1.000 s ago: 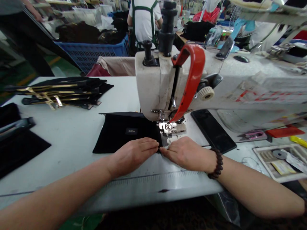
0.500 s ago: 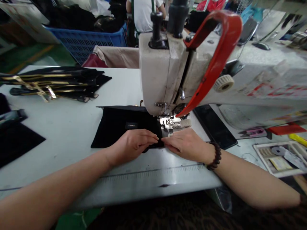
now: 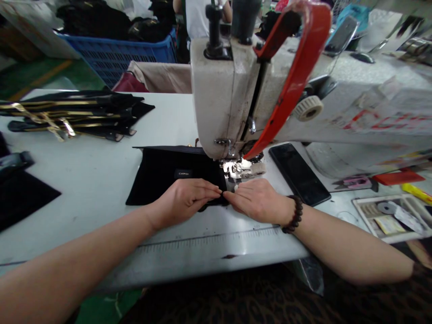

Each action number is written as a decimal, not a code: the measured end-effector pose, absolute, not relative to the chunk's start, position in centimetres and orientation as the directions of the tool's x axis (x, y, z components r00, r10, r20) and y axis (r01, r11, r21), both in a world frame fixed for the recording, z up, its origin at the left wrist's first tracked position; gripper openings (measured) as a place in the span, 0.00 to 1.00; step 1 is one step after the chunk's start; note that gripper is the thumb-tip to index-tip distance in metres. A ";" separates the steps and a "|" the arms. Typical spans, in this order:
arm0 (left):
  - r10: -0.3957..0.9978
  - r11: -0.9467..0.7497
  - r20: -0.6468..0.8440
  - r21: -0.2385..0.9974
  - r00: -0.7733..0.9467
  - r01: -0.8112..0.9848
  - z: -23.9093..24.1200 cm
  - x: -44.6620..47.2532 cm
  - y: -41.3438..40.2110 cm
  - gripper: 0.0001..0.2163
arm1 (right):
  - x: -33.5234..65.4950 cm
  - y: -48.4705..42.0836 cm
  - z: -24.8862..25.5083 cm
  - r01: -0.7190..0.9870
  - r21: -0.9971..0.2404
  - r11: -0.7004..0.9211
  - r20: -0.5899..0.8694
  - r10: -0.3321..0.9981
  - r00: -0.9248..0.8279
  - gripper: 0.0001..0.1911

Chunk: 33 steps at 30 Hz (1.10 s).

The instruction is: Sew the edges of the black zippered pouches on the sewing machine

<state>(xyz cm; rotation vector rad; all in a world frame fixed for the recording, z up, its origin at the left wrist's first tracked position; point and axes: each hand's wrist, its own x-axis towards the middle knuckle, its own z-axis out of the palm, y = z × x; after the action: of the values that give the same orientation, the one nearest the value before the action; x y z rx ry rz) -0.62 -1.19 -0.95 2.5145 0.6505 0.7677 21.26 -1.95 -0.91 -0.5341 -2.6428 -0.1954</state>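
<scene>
**Two hands meet at the lower right corner of a black pouch (image 3: 151, 180)**

The pouch lies flat at the center of the frame, a small lettered label (image 3: 183, 173) on its face and its right edge beside the metal presser foot (image 3: 236, 168); whether the foot bears on it I cannot tell. The left hand (image 3: 185, 198) rests over its lower edge, fingers together, thumb and fingertips pinching the corner. The right hand (image 3: 258, 200) comes in from the right, fingers bent and close together, the index tip at the same corner; its thumb is hidden, so its grip is unclear. A beaded bracelet (image 3: 294, 215) circles that wrist.

The sewing machine (image 3: 214, 94), with its red lever (image 3: 295, 76), fills the upper right. Below its arm lies a phone (image 3: 299, 173), with pink snips (image 3: 356, 182) and a parts tray (image 3: 362, 209) farther right. Black pieces with gold trim (image 3: 84, 110) are stacked at upper left, a blue crate (image 3: 124, 56) beyond.
</scene>
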 end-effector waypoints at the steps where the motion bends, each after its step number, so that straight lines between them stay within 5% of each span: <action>1: 0.539 -0.800 0.404 0.520 0.739 0.300 -1.0 -0.6 -1.2 0.09 | 21.2 -1.9 -1.1 0.393 0.025 0.919 0.455 0.340 -0.823 0.12; 15: 0.366 -0.912 0.403 0.334 0.839 0.237 -0.8 -0.5 -1.3 0.11 | 21.9 -2.5 -0.4 0.374 0.002 0.927 0.111 0.372 -0.922 0.10; 23: 0.379 -0.914 0.376 0.292 0.846 0.280 -0.5 -0.8 -0.2 0.14 | 21.4 -2.6 -0.7 0.461 0.102 0.881 0.061 0.457 -0.887 0.15; 33: 0.428 -0.875 0.287 0.369 0.857 0.313 -0.8 -1.2 1.9 0.13 | 20.6 -1.8 -0.6 0.633 0.076 0.771 0.017 0.634 -0.773 0.16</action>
<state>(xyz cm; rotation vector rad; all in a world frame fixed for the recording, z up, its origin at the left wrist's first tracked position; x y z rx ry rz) -1.16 1.90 -0.83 2.7212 0.5574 0.5245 20.58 -1.75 -0.61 -1.0606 -2.9652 -0.1211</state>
